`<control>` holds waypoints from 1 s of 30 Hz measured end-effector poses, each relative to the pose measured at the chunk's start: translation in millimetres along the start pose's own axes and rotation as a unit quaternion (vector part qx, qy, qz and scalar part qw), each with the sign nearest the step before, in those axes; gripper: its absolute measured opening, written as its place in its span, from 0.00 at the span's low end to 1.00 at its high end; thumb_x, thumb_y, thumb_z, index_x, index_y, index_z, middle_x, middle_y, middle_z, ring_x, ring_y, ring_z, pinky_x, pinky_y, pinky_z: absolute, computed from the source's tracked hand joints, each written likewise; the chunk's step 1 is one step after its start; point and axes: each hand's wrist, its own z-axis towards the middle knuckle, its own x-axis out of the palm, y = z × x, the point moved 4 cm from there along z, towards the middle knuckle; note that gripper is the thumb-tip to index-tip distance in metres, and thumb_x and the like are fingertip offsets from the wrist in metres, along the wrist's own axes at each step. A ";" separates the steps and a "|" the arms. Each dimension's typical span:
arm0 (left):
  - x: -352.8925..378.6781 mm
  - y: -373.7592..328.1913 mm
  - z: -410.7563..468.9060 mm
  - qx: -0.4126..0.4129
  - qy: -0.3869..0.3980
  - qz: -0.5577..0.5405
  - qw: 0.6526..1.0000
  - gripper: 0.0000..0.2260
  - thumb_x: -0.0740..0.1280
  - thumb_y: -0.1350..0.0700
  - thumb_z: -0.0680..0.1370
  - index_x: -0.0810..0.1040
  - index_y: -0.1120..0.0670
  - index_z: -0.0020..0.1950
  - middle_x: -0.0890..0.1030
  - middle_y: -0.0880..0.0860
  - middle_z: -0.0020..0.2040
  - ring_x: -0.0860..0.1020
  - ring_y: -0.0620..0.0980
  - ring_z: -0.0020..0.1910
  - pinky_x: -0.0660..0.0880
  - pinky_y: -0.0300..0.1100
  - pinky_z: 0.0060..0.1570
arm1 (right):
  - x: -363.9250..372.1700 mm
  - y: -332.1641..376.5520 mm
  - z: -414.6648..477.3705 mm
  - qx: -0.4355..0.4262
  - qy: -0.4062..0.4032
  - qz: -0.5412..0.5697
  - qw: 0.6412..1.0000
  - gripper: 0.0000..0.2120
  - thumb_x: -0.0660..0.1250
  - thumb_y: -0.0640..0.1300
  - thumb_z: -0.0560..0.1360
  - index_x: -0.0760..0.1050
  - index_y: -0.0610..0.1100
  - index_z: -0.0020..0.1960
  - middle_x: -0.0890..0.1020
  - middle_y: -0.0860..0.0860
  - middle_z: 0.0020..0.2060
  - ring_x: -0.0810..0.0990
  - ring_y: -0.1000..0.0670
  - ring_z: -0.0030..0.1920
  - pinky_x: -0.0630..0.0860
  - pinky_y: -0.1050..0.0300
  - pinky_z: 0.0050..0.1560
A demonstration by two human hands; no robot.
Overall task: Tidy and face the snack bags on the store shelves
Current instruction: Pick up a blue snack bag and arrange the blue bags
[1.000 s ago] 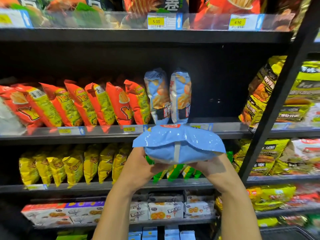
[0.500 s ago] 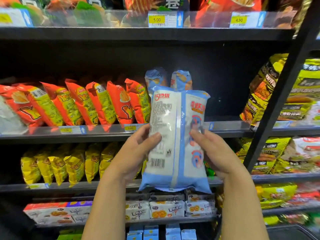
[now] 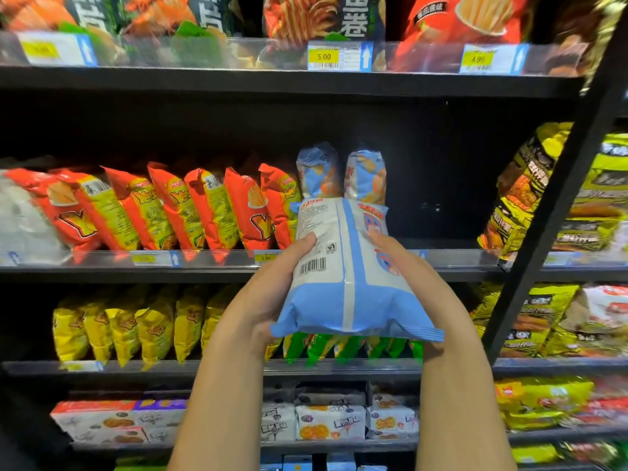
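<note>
I hold a blue and white snack bag [image 3: 343, 266] upright in front of the middle shelf [image 3: 217, 266], its back with the barcode facing me. My left hand [image 3: 272, 294] grips its left side and my right hand [image 3: 404, 266] grips its right side. Directly behind it, two matching blue bags [image 3: 339, 175] stand on the middle shelf. A row of red and yellow snack bags [image 3: 176, 209] leans to their left.
A dark gap [image 3: 438, 185] lies on the middle shelf right of the blue bags. Yellow bags [image 3: 136, 324] and green bags [image 3: 339, 348] fill the shelf below. A black upright post [image 3: 560, 198] divides off the right bay with yellow-green bags [image 3: 543, 198].
The blue bag went from lying flat with its end toward me to standing upright, then rose a little and tilted toward the shelf. Both hands shifted from under it to its sides.
</note>
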 end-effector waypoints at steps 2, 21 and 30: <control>5.8 1.5 -9.5 -0.011 0.011 -0.057 0.998 0.19 0.68 0.49 0.82 0.82 0.59 0.67 0.88 0.61 0.46 0.88 0.49 0.41 0.83 0.44 0.47 | 15.4 7.3 -21.2 0.042 0.029 0.066 0.996 0.20 0.64 0.53 0.84 0.80 0.40 0.67 0.85 0.43 0.60 0.86 0.46 0.52 0.79 0.64 0.33; 8.5 -7.7 -32.5 0.233 -0.113 0.234 0.937 0.56 0.77 0.25 0.59 0.55 0.36 0.81 0.70 0.39 0.77 0.71 0.42 0.75 0.70 0.50 0.74 | 39.7 21.6 -47.4 -0.218 -0.013 0.036 0.975 0.24 0.60 0.60 0.79 0.79 0.47 0.68 0.86 0.51 0.60 0.86 0.49 0.58 0.82 0.52 0.56; -5.6 -11.4 -43.7 0.232 -0.006 0.022 0.973 0.28 0.80 0.58 0.72 0.76 0.53 0.70 0.87 0.55 0.59 0.87 0.56 0.56 0.83 0.45 0.49 | 39.7 20.4 -49.3 -0.240 -0.015 0.067 0.968 0.27 0.70 0.62 0.75 0.78 0.47 0.68 0.85 0.47 0.63 0.83 0.46 0.65 0.78 0.43 0.67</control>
